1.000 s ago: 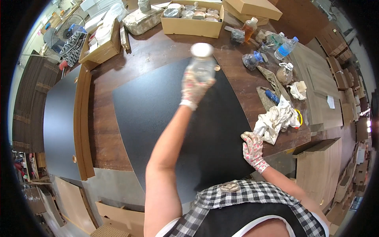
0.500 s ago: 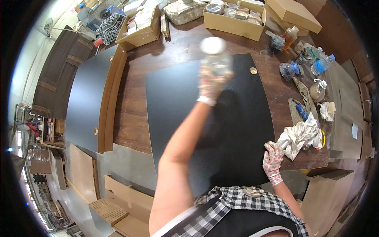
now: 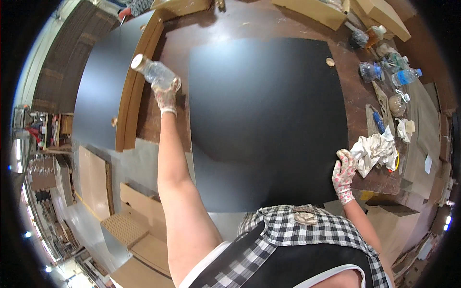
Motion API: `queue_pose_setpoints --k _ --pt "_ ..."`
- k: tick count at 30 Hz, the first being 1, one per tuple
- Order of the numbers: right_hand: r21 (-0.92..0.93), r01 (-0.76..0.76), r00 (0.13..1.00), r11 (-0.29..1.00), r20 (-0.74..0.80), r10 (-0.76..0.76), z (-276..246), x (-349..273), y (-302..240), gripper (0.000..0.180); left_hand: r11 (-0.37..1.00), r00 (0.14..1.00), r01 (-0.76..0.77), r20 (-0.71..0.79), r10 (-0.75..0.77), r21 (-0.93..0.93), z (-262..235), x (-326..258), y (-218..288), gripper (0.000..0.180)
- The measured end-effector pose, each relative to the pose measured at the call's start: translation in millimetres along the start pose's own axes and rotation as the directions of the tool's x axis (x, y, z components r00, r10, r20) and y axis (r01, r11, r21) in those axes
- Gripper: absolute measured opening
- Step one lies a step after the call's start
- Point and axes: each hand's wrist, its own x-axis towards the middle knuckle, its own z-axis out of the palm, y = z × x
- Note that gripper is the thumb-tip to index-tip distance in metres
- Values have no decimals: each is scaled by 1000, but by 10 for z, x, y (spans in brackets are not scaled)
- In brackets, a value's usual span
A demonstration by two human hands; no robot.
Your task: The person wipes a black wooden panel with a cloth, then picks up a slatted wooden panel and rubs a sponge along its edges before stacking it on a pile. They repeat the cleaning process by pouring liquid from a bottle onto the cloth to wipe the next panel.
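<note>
My left hand [image 3: 166,96], in a white glove with pink spots, grips a clear bottle [image 3: 159,76] with a whitish cap. The bottle is tilted, its cap pointing up and left, above the gap between two panels. A large black panel [image 3: 269,120] lies flat on the brown table, with a small round hole ringed in light wood near its far right corner. My right hand [image 3: 344,176], gloved alike, rests at the panel's right edge near the front, fingers loosely bent and holding nothing visible. A crumpled white cloth [image 3: 373,152] lies just beside it.
Stacked dark panels [image 3: 103,91] with brown edges stand at the left. Along the right side are several plastic bottles [image 3: 406,77], a blue-handled tool [image 3: 379,123] and a yellow ring [image 3: 396,162]. Cardboard boxes [image 3: 312,13] line the far edge.
My left hand has swung left with the bottle, from above the black panel's far part to beside its left edge. My right hand stays at the panel's right edge. The view has shifted.
</note>
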Motion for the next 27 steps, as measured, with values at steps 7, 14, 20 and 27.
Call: queue_pose_setpoints --k 7,14,20,27 --pt "-214 -20 993 977 110 45 65 123 -6 49 991 992 100 -73 -107 -94 -642 -898 82 47" --pt "-151 273 888 950 420 -188 386 781 -1245 69 981 980 192 46 -193 10 -1473 -2018 207 33" --pt "895 303 591 327 92 -801 597 88 -1819 14 771 684 623 568 -457 -131 -1415 -2456 351 34" --pt "474 -385 920 792 124 372 -307 706 -275 23 990 813 56 570 -122 132 -1562 -2764 -194 39"
